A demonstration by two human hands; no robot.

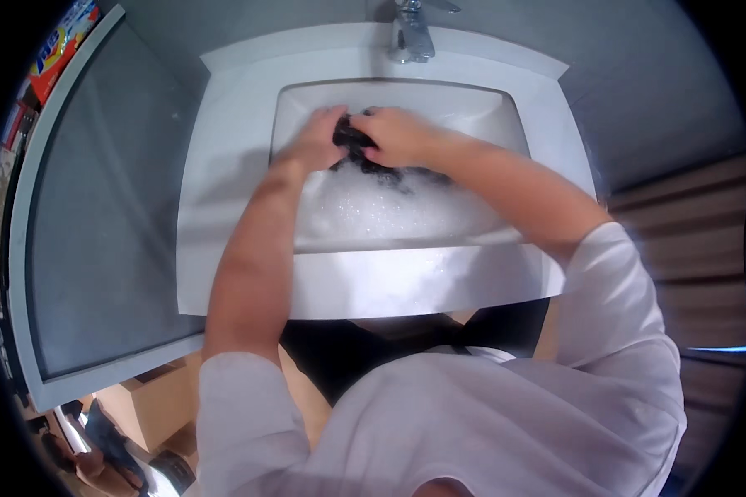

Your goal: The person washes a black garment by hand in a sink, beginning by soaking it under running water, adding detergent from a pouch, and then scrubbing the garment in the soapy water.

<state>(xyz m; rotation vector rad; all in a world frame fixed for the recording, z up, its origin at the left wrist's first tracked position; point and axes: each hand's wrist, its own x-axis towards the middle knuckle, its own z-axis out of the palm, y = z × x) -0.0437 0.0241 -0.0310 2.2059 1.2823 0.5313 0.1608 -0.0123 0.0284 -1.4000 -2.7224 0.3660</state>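
Observation:
A wet, dark cloth is bunched between my hands over the back left part of a white washbasin. My left hand grips its left side, fingers towards the back of the basin. From the right, my right hand clasps the same cloth with thumb and fingers. Part of the cloth trails down into white suds, which hide its lower end and the basin's floor. What kind of garment or fabric it is, I cannot tell.
A chrome tap stands behind the basin. The white countertop surrounds it. At left rises a grey framed panel, with a colourful packet beyond it. A cardboard box is low at left; brown curtain-like folds hang at right.

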